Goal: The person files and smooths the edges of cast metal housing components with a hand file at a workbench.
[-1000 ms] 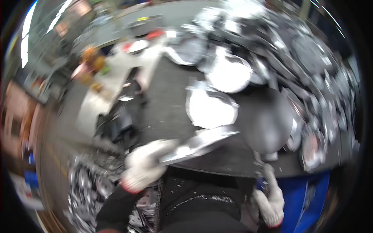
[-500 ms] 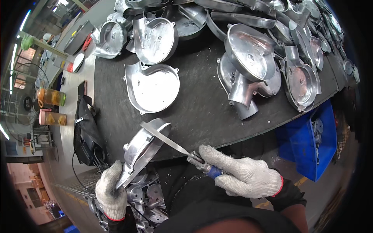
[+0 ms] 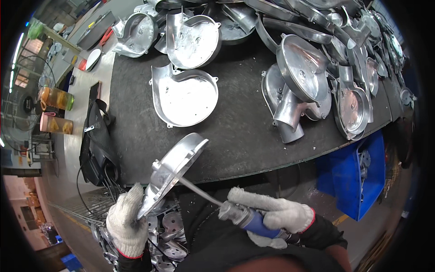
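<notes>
Much bare table edge (image 3: pixel 290 161) faces left grip (image 3: pixel 128 223) holding casing (image 3: pixel 170 170), right grip (image 3: pixel 285 215) holding tool (image 3: pixel 250 221).

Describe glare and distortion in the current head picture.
Head view: glare whitens the front-left scroll-shaped metal housing on the black worktable; head view: softer highlights on the tilted housing in the left hand; head view: fisheye distortion bows the worktable's front edge, with black corners.
</notes>
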A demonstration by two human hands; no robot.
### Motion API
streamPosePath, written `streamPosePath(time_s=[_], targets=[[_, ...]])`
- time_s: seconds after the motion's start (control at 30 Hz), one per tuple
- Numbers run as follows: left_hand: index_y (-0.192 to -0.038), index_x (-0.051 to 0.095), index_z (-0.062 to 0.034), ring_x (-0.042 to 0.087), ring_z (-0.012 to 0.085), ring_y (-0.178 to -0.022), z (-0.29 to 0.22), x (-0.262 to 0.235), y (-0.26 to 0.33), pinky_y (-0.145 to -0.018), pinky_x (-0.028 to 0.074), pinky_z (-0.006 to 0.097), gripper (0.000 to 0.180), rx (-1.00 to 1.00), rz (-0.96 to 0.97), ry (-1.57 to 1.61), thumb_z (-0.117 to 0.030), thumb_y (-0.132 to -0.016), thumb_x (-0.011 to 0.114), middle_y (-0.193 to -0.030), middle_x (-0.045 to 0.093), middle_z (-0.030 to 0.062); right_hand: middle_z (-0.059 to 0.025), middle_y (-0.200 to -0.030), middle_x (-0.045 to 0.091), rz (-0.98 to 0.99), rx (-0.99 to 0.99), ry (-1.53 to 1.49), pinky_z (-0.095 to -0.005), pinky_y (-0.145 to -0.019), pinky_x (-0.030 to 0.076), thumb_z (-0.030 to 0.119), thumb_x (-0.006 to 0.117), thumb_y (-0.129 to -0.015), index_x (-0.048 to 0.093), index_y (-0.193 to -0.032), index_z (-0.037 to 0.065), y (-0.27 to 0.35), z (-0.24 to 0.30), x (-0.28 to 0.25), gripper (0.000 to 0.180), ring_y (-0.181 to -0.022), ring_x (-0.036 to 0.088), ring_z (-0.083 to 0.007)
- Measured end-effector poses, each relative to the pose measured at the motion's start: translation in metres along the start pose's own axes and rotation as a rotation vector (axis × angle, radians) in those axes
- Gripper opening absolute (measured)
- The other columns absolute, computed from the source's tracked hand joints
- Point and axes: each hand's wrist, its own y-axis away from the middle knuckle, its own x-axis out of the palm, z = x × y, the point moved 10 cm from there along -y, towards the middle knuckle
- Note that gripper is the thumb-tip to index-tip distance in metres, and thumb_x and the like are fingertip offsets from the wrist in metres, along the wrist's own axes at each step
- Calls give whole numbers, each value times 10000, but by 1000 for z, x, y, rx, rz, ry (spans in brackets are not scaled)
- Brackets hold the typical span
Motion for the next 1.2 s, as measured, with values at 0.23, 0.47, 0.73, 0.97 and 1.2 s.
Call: streamPosePath(time_s=[0.23, 0.47, 0.73, 0.97, 1.2], targets=[[-1230, 692, -107, 701, 352, -903, -7, -7, -7, -771, 561, 420, 696, -48, 72, -97, 69, -557, 694, -1077, 724, 113, -120, -825, 634, -518, -76, 1922, -367, -531, 587, 244, 736, -925, 422, -1611, 254, 12, 83, 32, 754, -581, 688, -257], [-1232, 673, -111, 706, 361, -850, -16, -9, -14, -716, 564, 430, 670, -31, 63, -93, 99, -596, 696, -1060, 722, 111, -100, -895, 711, -747, 87, 2156, -403, -607, 598, 193, 796, -804, 590, -1464, 145, 19, 92, 35, 692, -690, 713, -320], [-1148, 715, -70, 730, 352, -953, -21, -10, -13, -800, 576, 420, 532, -149, 114, -129, 138, -662, 652, -1089, 751, 133, -115, -1144, 694, -514, -10, 1183, -315, -659, 572, 150, 638, -984, 290, -1656, 122, 22, 82, -1, 757, -769, 660, -157], [-1190, 689, -29, 748, 334, -915, -26, 1, -12, -781, 589, 395, 608, -146, 142, -66, 174, -618, 659, -1034, 751, 162, -63, -1317, 639, -500, 286, 748, -262, -667, 542, 79, 598, -975, 250, -1674, 103, 38, 35, -17, 781, -742, 592, -105], [-1186, 706, -50, 753, 332, -938, -27, -9, -14, -830, 603, 383, 615, -221, 84, 34, 170, -617, 637, -1101, 758, 155, -72, -1137, 706, -368, 193, 1264, -309, -743, 578, 125, 651, -989, 320, -1652, 117, 13, 36, 10, 741, -767, 681, -162]])
